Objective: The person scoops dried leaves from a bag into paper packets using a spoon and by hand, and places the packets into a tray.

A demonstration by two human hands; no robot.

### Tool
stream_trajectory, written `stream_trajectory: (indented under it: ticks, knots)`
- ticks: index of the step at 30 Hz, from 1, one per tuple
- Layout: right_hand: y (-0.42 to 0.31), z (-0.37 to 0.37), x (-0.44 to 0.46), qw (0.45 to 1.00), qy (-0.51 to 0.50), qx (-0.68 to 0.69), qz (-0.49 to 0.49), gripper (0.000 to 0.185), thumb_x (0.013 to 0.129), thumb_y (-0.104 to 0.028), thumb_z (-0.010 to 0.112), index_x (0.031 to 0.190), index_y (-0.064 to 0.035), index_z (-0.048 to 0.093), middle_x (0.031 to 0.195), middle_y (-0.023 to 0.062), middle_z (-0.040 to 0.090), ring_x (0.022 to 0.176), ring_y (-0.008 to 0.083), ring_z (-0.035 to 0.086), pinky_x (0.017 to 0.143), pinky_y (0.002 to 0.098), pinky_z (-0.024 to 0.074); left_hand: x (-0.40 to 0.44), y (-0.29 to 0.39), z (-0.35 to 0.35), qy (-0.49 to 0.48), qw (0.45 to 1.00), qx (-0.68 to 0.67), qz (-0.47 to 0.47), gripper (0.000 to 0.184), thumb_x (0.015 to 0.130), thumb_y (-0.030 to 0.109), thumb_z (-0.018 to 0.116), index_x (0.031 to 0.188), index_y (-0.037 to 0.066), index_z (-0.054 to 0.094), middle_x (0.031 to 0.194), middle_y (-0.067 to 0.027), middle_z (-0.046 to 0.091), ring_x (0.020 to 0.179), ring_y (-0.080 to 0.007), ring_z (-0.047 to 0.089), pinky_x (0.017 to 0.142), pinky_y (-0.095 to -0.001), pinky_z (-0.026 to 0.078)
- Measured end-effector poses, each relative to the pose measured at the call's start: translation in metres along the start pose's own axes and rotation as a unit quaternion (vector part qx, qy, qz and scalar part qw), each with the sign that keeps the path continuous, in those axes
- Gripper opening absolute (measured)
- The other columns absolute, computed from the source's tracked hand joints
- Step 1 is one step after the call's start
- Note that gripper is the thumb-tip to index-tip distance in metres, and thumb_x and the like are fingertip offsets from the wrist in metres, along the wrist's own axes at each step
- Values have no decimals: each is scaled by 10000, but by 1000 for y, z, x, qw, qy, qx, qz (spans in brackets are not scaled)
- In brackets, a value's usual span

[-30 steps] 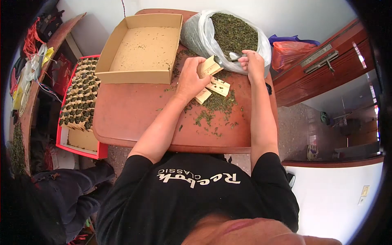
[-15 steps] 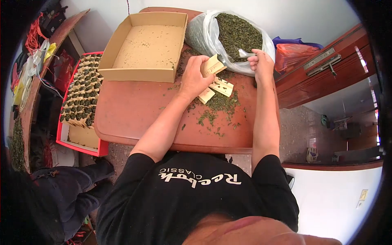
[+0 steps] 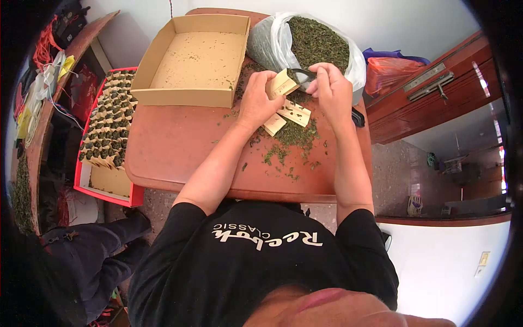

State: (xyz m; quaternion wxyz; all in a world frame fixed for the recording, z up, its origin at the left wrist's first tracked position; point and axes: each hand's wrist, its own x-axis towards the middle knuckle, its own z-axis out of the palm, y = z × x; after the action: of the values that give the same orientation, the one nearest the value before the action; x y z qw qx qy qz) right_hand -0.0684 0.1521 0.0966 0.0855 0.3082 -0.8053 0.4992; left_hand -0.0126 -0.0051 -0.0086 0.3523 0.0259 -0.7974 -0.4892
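Observation:
My left hand [image 3: 257,101] is closed around a small tan paper packet [image 3: 282,86], its mouth tilted up to the right. In my right hand [image 3: 333,90] is a small metal spoon [image 3: 303,78], its bowl at the packet's mouth and partly hidden by the fingers. Below the hands, two more paper packets, an upper one [image 3: 297,114] and a lower one [image 3: 274,125], lie flat on scattered dried leaves [image 3: 294,139]. Just beyond is a clear plastic bag [image 3: 280,35], opened wide and full of dark green dried leaves [image 3: 318,43].
An open cardboard box [image 3: 185,98] stands on the left of the reddish-brown table [image 3: 180,152]. Lower left, a red box [image 3: 136,196] holds rows of leaf-filled packets [image 3: 109,117]. A black object [image 3: 357,117] lies by the table's right edge, near a wooden door [image 3: 430,103].
My right hand has moved left with the spoon, from beside the plastic bag's opening to the packet's mouth. The left hand has stayed nearly in place, still holding the packet.

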Motion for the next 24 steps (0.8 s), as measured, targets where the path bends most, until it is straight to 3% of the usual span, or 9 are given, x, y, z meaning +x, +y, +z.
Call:
stream_trajectory:
  ticks: [2,5,8,12,15,16,19,23,24]
  knots:
    - [-16,1,-6,997,0,-63,-37,218,1010,-139,493,1051,-19,670,667,37,671,598,69,606,551,245,481,1,-2,0,3,1000,-1,1,503,714,133,753,1161,54,536,1112,-139,540,1064,-317,570,936,-394,473]
    - [-23,-1,-8,991,38,-95,-85,186,987,-122,507,1048,-22,651,671,83,668,615,177,662,606,330,511,1,3,-2,-4,1000,-4,-13,505,713,132,753,1162,52,536,1109,-139,540,1060,-315,572,933,-390,473]
    - [-21,-3,-13,980,62,-129,-140,171,986,-105,509,1055,-36,650,713,83,673,671,217,678,641,357,517,1,1,-1,0,1000,-14,-10,497,716,130,749,1159,51,538,1100,-140,541,1052,-312,574,933,-388,473]
    - [-10,3,-25,972,-24,-155,-176,164,984,-112,523,1071,-53,650,768,88,675,749,237,682,701,360,521,1,3,-1,-13,998,-45,-28,490,718,134,746,1155,48,543,1093,-136,543,1044,-302,575,931,-386,471]
    - [-2,1,-30,977,22,-108,-181,186,993,-121,520,1104,-48,650,775,85,677,708,216,679,681,340,531,1,2,-1,-13,998,-56,-25,481,728,127,755,1156,47,553,1103,-121,541,1044,-274,572,931,-373,471]
    - [-4,-2,-33,989,47,-58,-127,215,1014,-137,499,1127,-28,646,758,65,682,667,158,667,643,302,534,1,5,-2,-15,998,-59,-26,479,735,116,764,1162,46,558,1116,-110,538,1050,-253,571,935,-365,470]
    - [7,-16,-44,982,158,-15,-105,246,1035,-159,475,1141,-7,636,731,33,676,649,94,634,602,257,519,2,1,-1,-13,997,-68,-17,473,750,110,773,1170,46,564,1133,-97,533,1072,-230,569,950,-358,468]
    - [55,-36,-58,972,217,81,-35,263,1046,-185,459,1141,-4,623,716,21,667,610,54,562,546,209,451,1,3,2,-2,996,-86,1,472,729,132,757,1144,36,554,1092,-126,538,1023,-274,563,922,-361,466]
    - [70,-41,-62,968,221,117,-15,266,1048,-191,457,1145,-4,620,725,22,670,598,45,542,536,195,430,1,4,0,-23,997,-74,-4,479,771,114,770,1195,54,554,1148,-97,520,1087,-231,572,967,-362,467]
